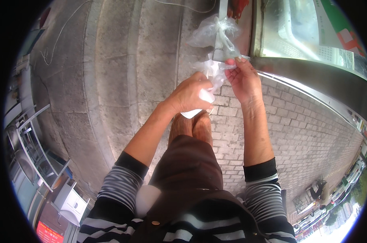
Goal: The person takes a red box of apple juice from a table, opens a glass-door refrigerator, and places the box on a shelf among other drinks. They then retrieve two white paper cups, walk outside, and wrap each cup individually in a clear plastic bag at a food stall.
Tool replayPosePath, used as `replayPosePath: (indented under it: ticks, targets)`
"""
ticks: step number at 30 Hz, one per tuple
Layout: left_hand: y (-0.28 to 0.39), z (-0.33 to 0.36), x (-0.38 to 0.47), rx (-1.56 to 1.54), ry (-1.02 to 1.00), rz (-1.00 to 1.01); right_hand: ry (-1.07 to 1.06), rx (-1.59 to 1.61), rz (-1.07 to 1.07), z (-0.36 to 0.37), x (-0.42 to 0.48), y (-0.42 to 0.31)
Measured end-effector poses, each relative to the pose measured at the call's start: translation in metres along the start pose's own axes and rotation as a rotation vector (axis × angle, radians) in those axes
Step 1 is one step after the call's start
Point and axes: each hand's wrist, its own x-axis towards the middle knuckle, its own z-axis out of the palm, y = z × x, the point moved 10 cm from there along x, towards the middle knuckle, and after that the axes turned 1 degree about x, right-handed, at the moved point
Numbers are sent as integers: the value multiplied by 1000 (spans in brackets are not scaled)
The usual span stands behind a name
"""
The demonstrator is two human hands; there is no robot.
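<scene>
My left hand (189,92) is closed around a white object (206,96), smooth and thin-walled; its exact kind is hard to tell behind my fingers. Thin clear plastic film (213,69) bunches above that hand and reaches across to the right. With thumb and fingertips, my right hand (244,77) pinches the edge of the film. Just beyond both hands, a clear plastic bag (206,32) is knotted around a narrow metal bar (223,7). Below my hands are my bare legs and a brown apron (186,170).
A metal-framed glass case (292,65) stands at the upper right, with white perforated baskets inside. Concrete steps (113,54) run along the left; brick paving (280,112) lies right. A metal rack (34,145) stands far left. At lower right, a person (323,194) is in the distance.
</scene>
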Motion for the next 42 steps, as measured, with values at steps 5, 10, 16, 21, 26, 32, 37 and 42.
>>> replayPosePath:
  ticks: [5, 10, 16, 21, 26, 32, 37, 42]
  targets:
    - [-5, 4, -11, 17, -54, -57, -98, 216, 2, 21, 12, -15]
    - [1, 7, -21, 68, -72, -116, -153, 172, -18, 44, 10, -29]
    - [11, 17, -31, -12, -160, -96, -140, -60, 1, 38, -28, -21]
    - [0, 26, -35, -503, -120, -275, -91, -192, 71, 10, -61, 10]
    - [-7, 42, -34, -1375, -130, -520, -143, -442, 141, 1, -76, 26]
    - [7, 30, -23, -1485, -122, -408, -457, -234, 144, 32, -89, 29]
    - [-1, 34, -17, -1260, 130, -446, -350, -300, 167, 21, -87, 43]
    - [-9, 29, -23, -741, 211, -486, -219, -498, 187, 8, -81, 49]
